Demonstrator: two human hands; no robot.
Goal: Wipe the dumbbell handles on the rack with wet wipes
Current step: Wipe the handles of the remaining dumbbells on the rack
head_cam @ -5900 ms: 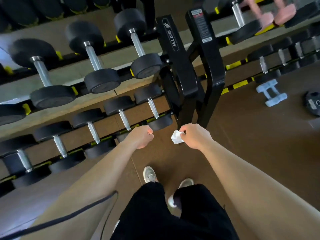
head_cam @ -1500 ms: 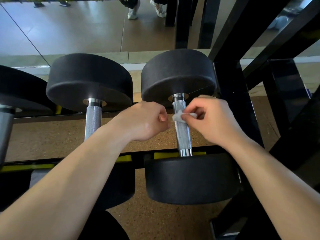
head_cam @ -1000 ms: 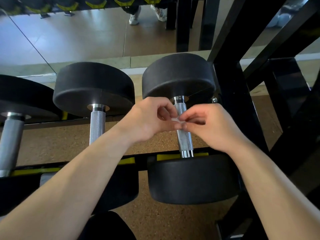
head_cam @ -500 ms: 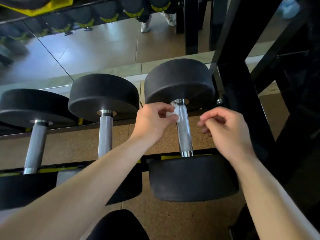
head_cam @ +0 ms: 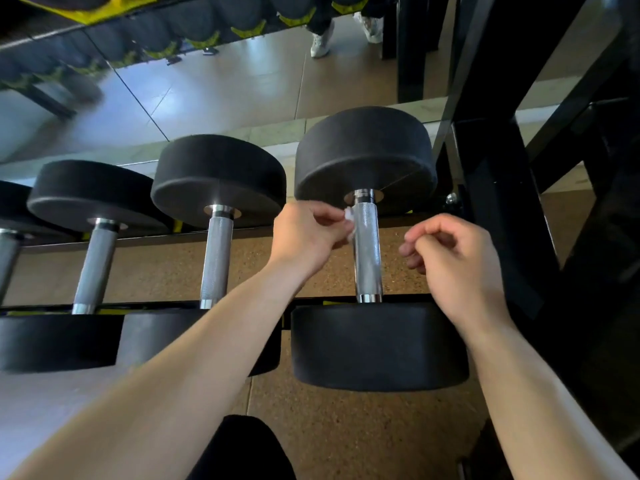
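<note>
— Head view: where is the wet wipe?
— My left hand pinches it against the top of the rightmost handle. My right hand hovers just beside, fingers curled, holding nothing.
— What crowds you?
— The rack upright close on the right, and a neighbouring dumbbell on the left.

Both forearms reached forward; the left grip pinched a wet wipe at its fingertips, while the right grip hovered just beside it, fingers curled, holding nothing.
</note>
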